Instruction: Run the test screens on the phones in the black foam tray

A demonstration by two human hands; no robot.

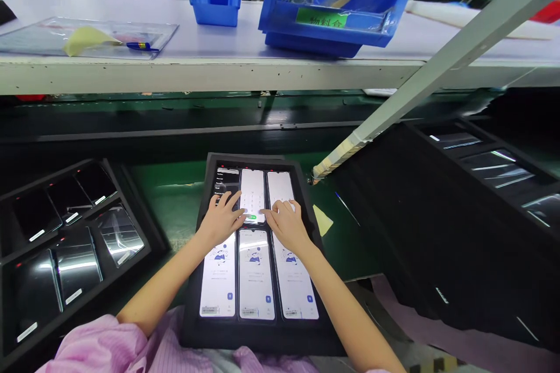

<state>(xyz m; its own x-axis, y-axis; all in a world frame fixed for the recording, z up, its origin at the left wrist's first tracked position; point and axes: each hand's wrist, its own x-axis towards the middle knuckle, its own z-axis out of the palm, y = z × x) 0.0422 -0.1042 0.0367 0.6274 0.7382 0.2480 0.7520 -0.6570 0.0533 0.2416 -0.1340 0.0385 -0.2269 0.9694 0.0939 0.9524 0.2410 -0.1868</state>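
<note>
A black foam tray (199, 303) lies in front of me with several phones in two rows, screens lit. My left hand (221, 220) rests open on the tray, its fingers spread over the dark-screened phone (227, 182) at the back left and the middle back phone (253, 193) with a keypad on white. My right hand (283, 222) lies open too, its fingertips touching the back right phone (280, 186) and the edge of the middle one. The front-row phones (256, 274) show a white welcome screen and lie untouched.
Another black tray (131, 186) of dark phones sits at my left, a third tray (437, 198) at my right. A green belt (175, 198) runs beneath. A white shelf (219, 67) above carries blue bins (332, 6). A slanted metal bar (437, 64) crosses at right.
</note>
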